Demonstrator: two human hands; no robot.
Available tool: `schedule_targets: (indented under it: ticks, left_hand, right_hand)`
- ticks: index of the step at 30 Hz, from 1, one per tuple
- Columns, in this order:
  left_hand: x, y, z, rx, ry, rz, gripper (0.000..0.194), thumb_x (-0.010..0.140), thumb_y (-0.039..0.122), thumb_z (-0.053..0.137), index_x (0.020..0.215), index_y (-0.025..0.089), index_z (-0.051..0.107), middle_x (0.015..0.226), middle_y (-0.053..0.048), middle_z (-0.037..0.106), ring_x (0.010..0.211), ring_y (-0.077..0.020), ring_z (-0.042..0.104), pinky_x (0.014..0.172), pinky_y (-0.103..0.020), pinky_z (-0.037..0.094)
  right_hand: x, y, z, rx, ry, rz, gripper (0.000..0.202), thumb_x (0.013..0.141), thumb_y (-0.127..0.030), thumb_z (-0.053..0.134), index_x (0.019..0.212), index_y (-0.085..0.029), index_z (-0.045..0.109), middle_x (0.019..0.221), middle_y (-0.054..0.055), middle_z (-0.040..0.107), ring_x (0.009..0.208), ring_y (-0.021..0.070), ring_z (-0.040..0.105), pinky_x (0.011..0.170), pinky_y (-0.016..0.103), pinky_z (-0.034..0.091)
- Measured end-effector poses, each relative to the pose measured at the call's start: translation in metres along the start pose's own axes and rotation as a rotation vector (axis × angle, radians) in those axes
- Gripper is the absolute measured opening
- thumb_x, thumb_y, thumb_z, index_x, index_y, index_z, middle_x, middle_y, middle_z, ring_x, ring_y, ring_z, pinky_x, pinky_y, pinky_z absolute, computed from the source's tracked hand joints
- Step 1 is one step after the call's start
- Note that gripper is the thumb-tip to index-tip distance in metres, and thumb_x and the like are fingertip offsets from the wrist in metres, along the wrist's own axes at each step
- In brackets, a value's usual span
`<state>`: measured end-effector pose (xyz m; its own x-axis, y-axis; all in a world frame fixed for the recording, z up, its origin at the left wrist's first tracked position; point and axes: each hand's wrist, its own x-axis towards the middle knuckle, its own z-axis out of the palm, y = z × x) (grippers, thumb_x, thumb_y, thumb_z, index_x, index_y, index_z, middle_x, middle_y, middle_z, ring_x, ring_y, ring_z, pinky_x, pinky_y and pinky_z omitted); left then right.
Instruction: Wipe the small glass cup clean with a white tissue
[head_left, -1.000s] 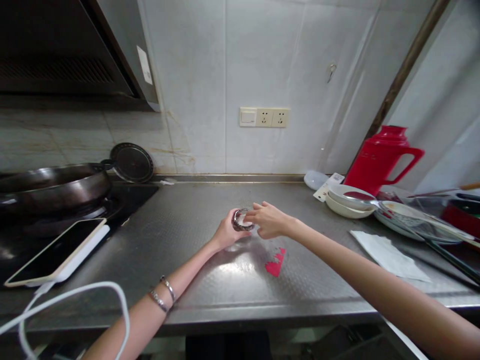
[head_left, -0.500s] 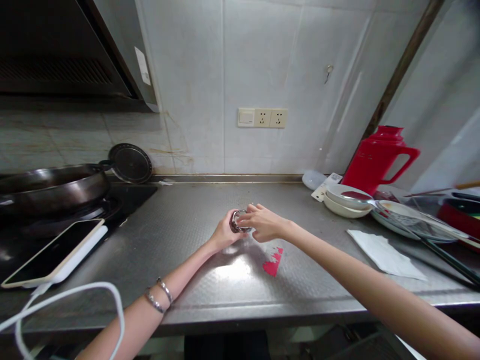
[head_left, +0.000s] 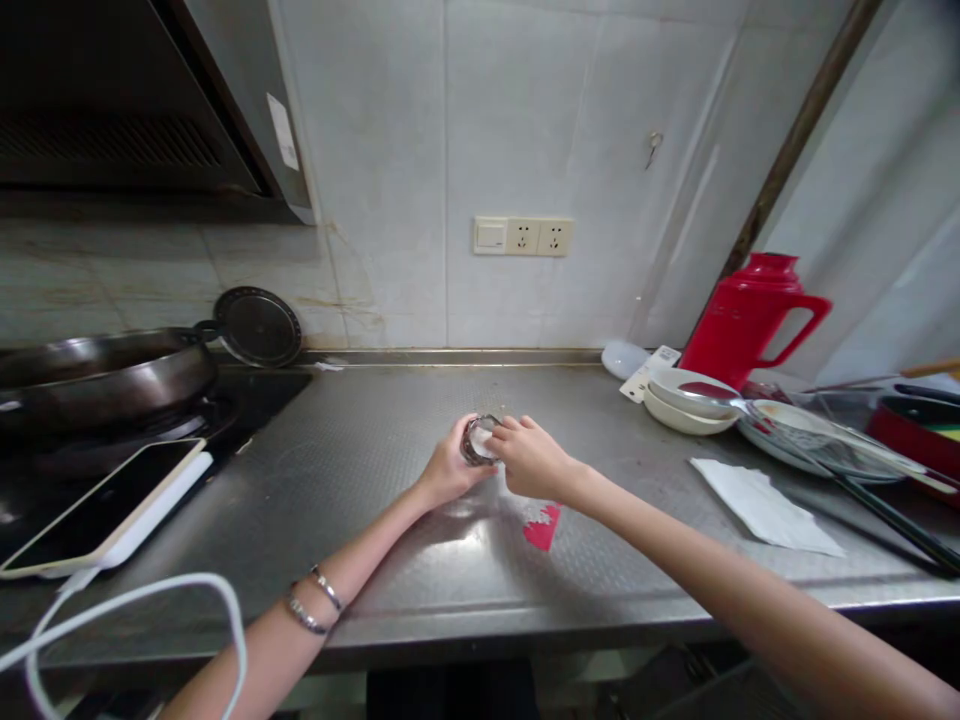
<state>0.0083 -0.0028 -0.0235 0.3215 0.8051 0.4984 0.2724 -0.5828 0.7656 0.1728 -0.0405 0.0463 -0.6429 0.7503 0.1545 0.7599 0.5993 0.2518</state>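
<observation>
A small round glass-like container (head_left: 477,440) with a patterned dark rim and something white inside is tilted over the middle of the steel counter. My left hand (head_left: 450,467) is wrapped round its left side and underside. At its right rim is my right hand (head_left: 526,458), fingers curled together with the tips at the opening; what they pinch, if anything, is too small to make out. Below the right hand a torn red piece (head_left: 541,527) lies flat on the counter (head_left: 360,420).
On the left are a pan (head_left: 105,375) on the stove, a round black lid (head_left: 259,327), and a phone (head_left: 105,500) with a white cable. To the right stand a red thermos (head_left: 739,320), stacked bowls (head_left: 690,405), plates with utensils, and a white tissue (head_left: 761,505).
My right hand's fingers have curled in and drawn slightly back from over the container, so more of its white inside shows. The view has shifted very slightly.
</observation>
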Motion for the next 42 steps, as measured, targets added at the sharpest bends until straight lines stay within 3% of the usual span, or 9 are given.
schedule_targets:
  ticks: [6,11,18,24,28,33,37,42]
  left_hand:
    - [0.001,-0.003,-0.002,-0.023,-0.071,0.023,0.082,0.059,0.029,0.08,0.129,0.019,0.039,0.122,-0.012,0.057,0.11,-0.0263,0.056,0.096,-0.038,0.042]
    - [0.0,-0.006,-0.001,0.005,-0.134,0.038,0.085,0.056,0.028,0.081,0.13,0.019,0.039,0.124,-0.012,0.056,0.112,-0.0272,0.055,0.097,-0.039,0.041]
    - [-0.001,-0.007,0.0,0.033,-0.161,0.073,0.086,0.057,0.026,0.081,0.131,0.019,0.036,0.127,-0.013,0.054,0.115,-0.0273,0.053,0.098,-0.04,0.04]
    - [0.0,-0.008,-0.001,0.11,-0.13,0.101,0.085,0.058,0.027,0.08,0.13,0.019,0.036,0.127,-0.013,0.054,0.115,-0.0269,0.053,0.098,-0.041,0.041]
    - [0.001,-0.008,-0.004,0.15,-0.051,0.108,0.083,0.061,0.031,0.078,0.131,0.02,0.034,0.128,-0.013,0.053,0.117,-0.027,0.052,0.1,-0.042,0.041]
    - [0.001,-0.005,-0.005,0.147,-0.039,0.116,0.082,0.063,0.036,0.077,0.132,0.02,0.035,0.126,-0.013,0.055,0.116,-0.0263,0.054,0.098,-0.041,0.043]
    - [0.001,-0.003,-0.002,0.092,-0.029,0.095,0.082,0.062,0.039,0.078,0.131,0.019,0.037,0.127,-0.014,0.055,0.116,-0.0263,0.053,0.1,-0.04,0.042]
    - [0.0,0.003,-0.003,-0.011,-0.044,0.055,0.087,0.055,0.038,0.082,0.13,0.02,0.041,0.127,-0.013,0.055,0.117,-0.0276,0.052,0.102,-0.04,0.039]
  right_hand:
    - [-0.004,0.018,-0.002,0.163,-0.008,-0.091,0.032,0.068,-0.008,0.051,0.097,-0.017,0.061,0.094,0.008,0.065,0.095,0.0221,0.047,0.076,0.033,0.034]
    - [-0.005,0.029,-0.003,-0.003,-0.002,-0.286,0.026,0.074,-0.011,0.052,0.096,-0.018,0.064,0.098,0.009,0.064,0.095,0.0236,0.043,0.075,0.035,0.031]
    - [0.0,0.035,-0.004,-0.171,0.003,-0.417,0.011,0.076,-0.014,0.055,0.082,-0.016,0.064,0.1,0.009,0.065,0.098,0.0235,0.044,0.074,0.034,0.03]
    - [-0.007,0.032,-0.001,-0.191,0.031,-0.353,0.013,0.078,-0.012,0.053,0.086,-0.017,0.062,0.098,0.009,0.065,0.1,0.0244,0.044,0.078,0.036,0.029]
    - [-0.015,0.016,0.004,-0.076,0.058,-0.189,0.024,0.079,-0.011,0.05,0.1,-0.018,0.06,0.098,0.009,0.064,0.096,0.0235,0.046,0.077,0.035,0.03]
    - [-0.016,0.003,0.013,0.077,0.069,0.015,0.036,0.082,-0.018,0.055,0.118,-0.022,0.053,0.105,0.008,0.061,0.097,0.0224,0.049,0.074,0.033,0.034]
    - [-0.013,0.006,0.013,0.033,0.043,0.014,0.027,0.088,-0.026,0.053,0.115,-0.027,0.057,0.105,0.007,0.06,0.095,0.0211,0.054,0.07,0.029,0.036]
    - [-0.013,0.016,0.005,0.005,-0.029,-0.038,0.023,0.091,-0.026,0.048,0.111,-0.028,0.059,0.103,0.003,0.061,0.077,0.0145,0.061,0.053,0.023,0.031]
